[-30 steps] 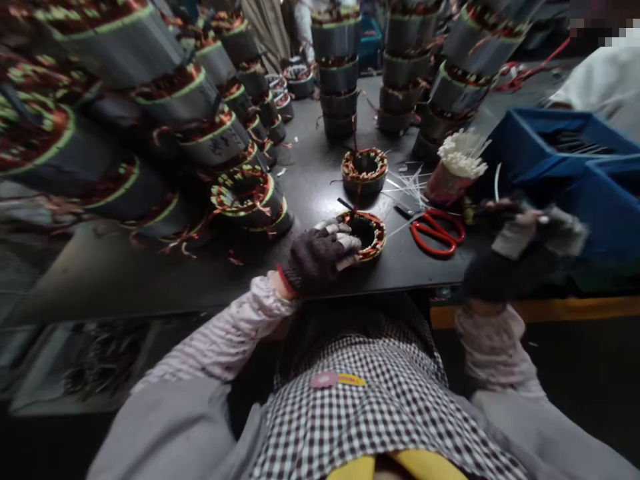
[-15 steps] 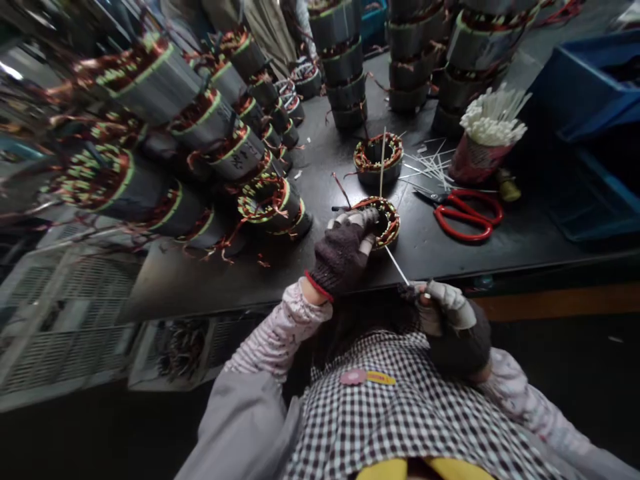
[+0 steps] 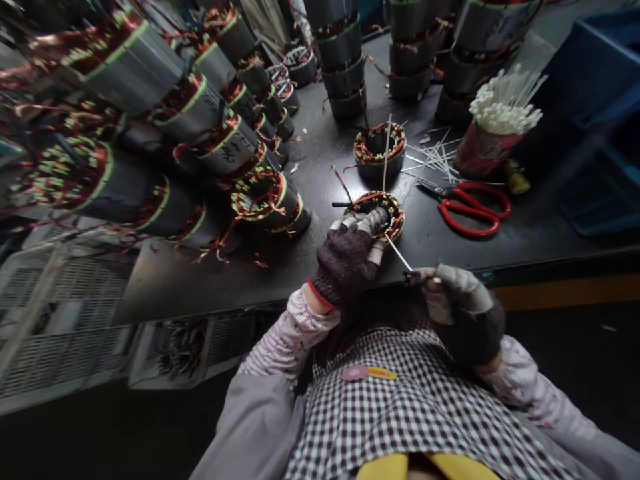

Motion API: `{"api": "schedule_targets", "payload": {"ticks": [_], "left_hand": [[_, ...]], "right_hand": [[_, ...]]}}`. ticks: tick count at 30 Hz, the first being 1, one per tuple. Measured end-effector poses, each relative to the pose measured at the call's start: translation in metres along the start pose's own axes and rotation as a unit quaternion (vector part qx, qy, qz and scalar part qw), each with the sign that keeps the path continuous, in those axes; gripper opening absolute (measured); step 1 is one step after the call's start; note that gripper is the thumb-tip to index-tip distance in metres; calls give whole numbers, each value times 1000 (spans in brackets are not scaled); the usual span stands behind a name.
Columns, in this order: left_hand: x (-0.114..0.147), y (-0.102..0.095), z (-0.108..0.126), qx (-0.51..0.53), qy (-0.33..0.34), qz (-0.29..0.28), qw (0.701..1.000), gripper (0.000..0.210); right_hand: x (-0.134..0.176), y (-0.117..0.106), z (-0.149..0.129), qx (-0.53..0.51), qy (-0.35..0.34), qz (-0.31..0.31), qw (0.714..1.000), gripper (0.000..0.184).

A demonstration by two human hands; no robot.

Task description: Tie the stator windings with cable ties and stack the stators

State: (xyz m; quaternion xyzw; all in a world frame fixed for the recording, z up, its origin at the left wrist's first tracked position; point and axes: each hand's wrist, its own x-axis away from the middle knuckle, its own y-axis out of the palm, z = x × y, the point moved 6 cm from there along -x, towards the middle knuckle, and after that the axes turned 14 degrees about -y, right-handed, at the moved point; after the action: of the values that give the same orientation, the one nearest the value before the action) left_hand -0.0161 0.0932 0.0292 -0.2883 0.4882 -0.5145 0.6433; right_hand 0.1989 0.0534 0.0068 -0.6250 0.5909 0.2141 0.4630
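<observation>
While the left hand [image 3: 349, 259] grasps the wire ring [image 3: 399, 215] near the worktop's [image 3: 283, 270] front edge in the head view, the white tie [image 3: 399, 253] slants from its rim, rightward and nearer, to the right hand's [image 3: 465, 310] pinch.

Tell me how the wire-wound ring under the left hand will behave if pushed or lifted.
The wire-wound ring is probably heavy for its size, given its densely packed windings. It seems unlikely to tip when pushed, being squat and resting on the table. The thin wire sticking up at its left side might bend or snag.
</observation>
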Motion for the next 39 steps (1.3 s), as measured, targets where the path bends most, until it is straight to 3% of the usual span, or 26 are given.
{"api": "schedule_targets", "payload": {"ticks": [2, 4, 7, 9, 12, 14, 18, 21, 24, 29, 35, 39], "left_hand": [[6, -5, 6, 40, 93, 15, 995, 36], [9, -8, 11, 62, 166, 13, 984, 22], [5, -5, 9, 61, 154, -1, 986, 15], [3, 0, 6, 57, 112, -5, 992, 13], [5, 4, 4, 53, 65, 14, 996, 19], [5, 5, 0, 32, 17, 33, 999, 30], [1, 3, -2, -23, -19, 13, 999, 33], [-6, -1, 2, -34, -18, -10, 999, 31], [-11, -5, 2, -19, -43, -12, 999, 33], [-10, -7, 1, 3, -63, 9, 998, 31], [-9, -5, 0, 6, -68, 5, 998, 32], [-8, -4, -1, 5, -70, 8, 997, 31]], "right_hand": [[-1, -8, 8, -41, 89, 100, 990, 15], [-2, -11, 18, -125, 195, 194, 953, 13], [-7, 3, 27, -260, 286, 238, 891, 20], [-15, 15, 29, -280, 263, 204, 900, 15], [-24, 26, 30, -200, 135, 102, 965, 4], [-23, 27, 32, -127, 65, 46, 989, 8], [-12, 11, 27, 8, -27, 17, 999, 14], [-4, 8, 18, 16, -75, -17, 997, 25], [-2, 15, 17, 7, -85, -30, 996, 36], [-9, 25, 21, 25, -94, -36, 995, 32], [-2, 26, 25, -31, -91, -33, 995, 40], [10, 38, 42, -134, -11, -65, 989, 40]]}}
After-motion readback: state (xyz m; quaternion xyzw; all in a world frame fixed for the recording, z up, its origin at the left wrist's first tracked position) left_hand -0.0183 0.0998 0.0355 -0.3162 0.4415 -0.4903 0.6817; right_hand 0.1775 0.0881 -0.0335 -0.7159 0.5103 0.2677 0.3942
